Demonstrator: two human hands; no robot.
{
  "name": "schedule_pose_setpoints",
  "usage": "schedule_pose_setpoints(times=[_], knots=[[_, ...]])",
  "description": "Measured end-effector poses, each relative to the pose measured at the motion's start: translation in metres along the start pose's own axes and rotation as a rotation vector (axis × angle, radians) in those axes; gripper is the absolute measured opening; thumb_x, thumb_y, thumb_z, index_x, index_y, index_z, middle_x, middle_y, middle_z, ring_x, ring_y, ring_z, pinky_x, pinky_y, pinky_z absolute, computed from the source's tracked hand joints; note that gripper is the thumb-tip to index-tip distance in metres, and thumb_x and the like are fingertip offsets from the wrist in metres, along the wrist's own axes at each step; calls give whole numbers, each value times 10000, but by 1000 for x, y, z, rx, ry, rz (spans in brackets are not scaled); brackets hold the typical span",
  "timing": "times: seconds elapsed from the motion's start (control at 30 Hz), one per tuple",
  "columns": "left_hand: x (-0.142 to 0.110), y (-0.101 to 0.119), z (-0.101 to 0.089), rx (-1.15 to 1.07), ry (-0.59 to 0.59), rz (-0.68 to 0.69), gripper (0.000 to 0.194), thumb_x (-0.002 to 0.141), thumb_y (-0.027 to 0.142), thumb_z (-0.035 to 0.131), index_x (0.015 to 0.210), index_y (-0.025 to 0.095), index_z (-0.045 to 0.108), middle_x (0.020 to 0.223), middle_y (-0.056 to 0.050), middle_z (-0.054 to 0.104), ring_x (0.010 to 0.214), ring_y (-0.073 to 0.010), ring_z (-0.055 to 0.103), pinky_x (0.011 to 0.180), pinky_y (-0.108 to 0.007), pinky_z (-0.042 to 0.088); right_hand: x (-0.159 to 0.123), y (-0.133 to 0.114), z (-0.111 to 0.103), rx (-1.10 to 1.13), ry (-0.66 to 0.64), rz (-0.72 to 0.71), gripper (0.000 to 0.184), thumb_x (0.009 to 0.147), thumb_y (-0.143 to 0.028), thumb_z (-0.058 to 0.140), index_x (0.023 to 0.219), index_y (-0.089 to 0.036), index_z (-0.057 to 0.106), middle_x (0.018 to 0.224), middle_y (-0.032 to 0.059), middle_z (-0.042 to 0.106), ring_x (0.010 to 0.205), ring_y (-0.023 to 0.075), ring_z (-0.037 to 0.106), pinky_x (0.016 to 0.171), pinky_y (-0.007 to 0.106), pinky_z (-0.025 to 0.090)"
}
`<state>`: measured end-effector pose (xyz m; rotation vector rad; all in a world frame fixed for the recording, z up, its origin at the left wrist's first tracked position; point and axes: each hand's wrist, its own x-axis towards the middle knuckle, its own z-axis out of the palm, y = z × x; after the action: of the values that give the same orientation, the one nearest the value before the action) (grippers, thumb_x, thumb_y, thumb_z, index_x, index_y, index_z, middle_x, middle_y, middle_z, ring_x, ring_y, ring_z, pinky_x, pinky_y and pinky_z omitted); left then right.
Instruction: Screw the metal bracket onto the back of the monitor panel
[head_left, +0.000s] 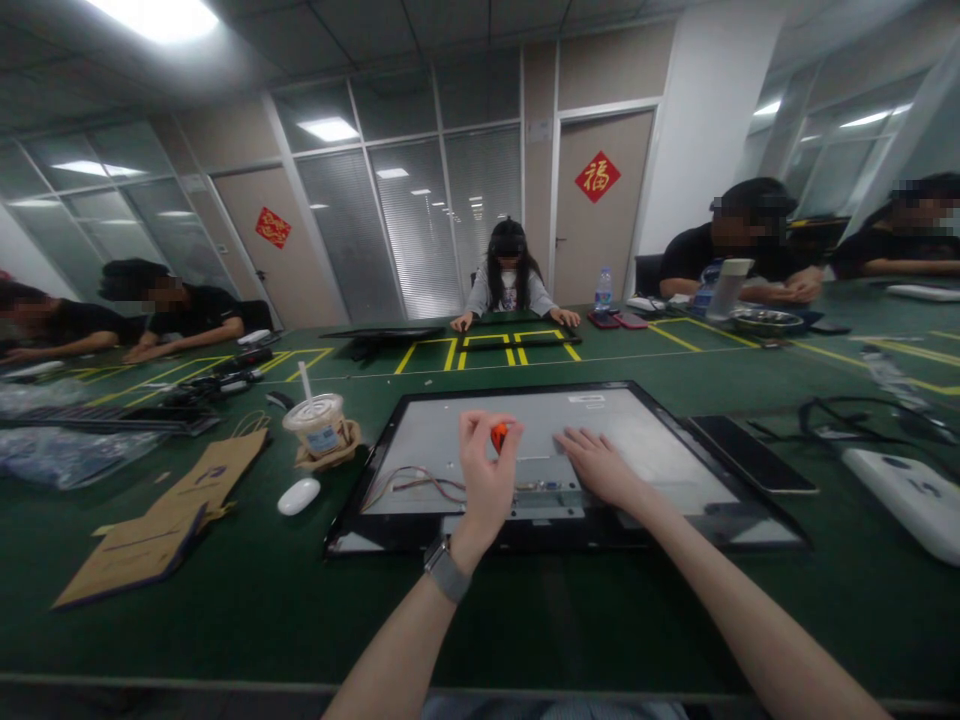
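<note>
In front of me a monitor panel (652, 450) lies flat, its grey metal back up inside a black frame. My left hand (486, 470) is raised over its middle, fingers closed around an orange-handled screwdriver (499, 436); only the handle shows, and the shaft is hidden. My right hand (600, 465) rests flat on the metal back, fingers spread, holding nothing. Between the hands, near the panel's lower edge, runs a metal strip with connectors (551, 487). Thin wires (420, 478) cross the panel's left part.
On the left are a drink cup (315, 425), a white mouse (298, 496) and brown paper bags (172, 510). A black phone (750, 453), a white device (904, 500) and black cables (840, 410) lie right. Other people sit across the green table (247, 640).
</note>
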<state>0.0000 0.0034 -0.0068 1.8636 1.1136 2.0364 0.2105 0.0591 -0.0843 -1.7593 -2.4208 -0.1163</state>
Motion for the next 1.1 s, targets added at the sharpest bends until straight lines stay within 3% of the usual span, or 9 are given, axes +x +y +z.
schedule_pose_setpoints(times=[0.17, 0.27, 0.47, 0.57, 0.7, 0.83, 0.97, 1.1], knots=[[0, 1, -3, -118, -99, -58, 333, 1029, 314, 385, 1093, 202, 693, 1127, -93, 663, 1074, -203, 607, 954, -351, 458, 0, -1, -1, 7, 2, 4, 510, 1004, -219, 259, 1466, -201, 474, 1535, 152, 440, 1397, 340, 418, 1095, 565, 354], [0, 2, -3, -132, -125, -87, 288, 1009, 312, 445, 1123, 197, 683, 1043, -83, 702, 966, -193, 645, 869, -325, 492, 0, -1, -2, 7, -5, 4, 512, 1000, -210, 264, 1467, -192, 473, 1531, 163, 440, 1396, 341, 418, 1093, 570, 356], [3, 3, -2, -50, -29, -13, 152, 885, 327, 658, 867, 198, 736, 787, -16, 570, 732, -153, 563, 728, -285, 492, 0, -1, -2, -3, -1, 0, 517, 987, -200, 279, 1467, -208, 469, 1534, 142, 445, 1399, 332, 414, 1092, 564, 360], [2, 4, -4, -66, -46, -23, 222, 931, 336, 584, 860, 197, 741, 849, -44, 594, 813, -173, 580, 752, -297, 495, 0, 0, -1, -6, 2, 5, 520, 988, -207, 268, 1468, -223, 468, 1529, 131, 456, 1396, 328, 419, 1094, 567, 357], [1, 4, -6, -128, -130, -37, 331, 1005, 281, 404, 1051, 199, 722, 1054, -89, 682, 1000, -204, 620, 885, -348, 486, 0, -1, -2, 7, -1, 4, 532, 983, -200, 257, 1475, -209, 460, 1534, 145, 443, 1398, 330, 416, 1096, 578, 349], [2, 2, -5, -79, -105, -46, 219, 960, 294, 535, 1013, 205, 727, 931, -58, 695, 877, -190, 633, 823, -331, 497, -1, -1, -4, 12, -14, -2, 532, 980, -192, 269, 1477, -187, 458, 1538, 160, 432, 1397, 339, 414, 1097, 573, 344], [4, 0, -3, -29, 1, -32, 138, 871, 330, 679, 853, 206, 738, 789, -11, 570, 743, -160, 571, 744, -307, 497, -2, -1, -5, 2, -12, -9, 517, 990, -203, 275, 1471, -198, 466, 1534, 152, 442, 1394, 336, 419, 1094, 555, 354], [3, 1, -3, -35, -26, -29, 241, 933, 386, 590, 900, 206, 746, 847, -32, 545, 783, -165, 544, 736, -293, 481, -1, 0, -3, 16, 8, 0, 508, 991, -209, 293, 1465, -214, 475, 1527, 148, 453, 1388, 331, 430, 1098, 565, 347]])
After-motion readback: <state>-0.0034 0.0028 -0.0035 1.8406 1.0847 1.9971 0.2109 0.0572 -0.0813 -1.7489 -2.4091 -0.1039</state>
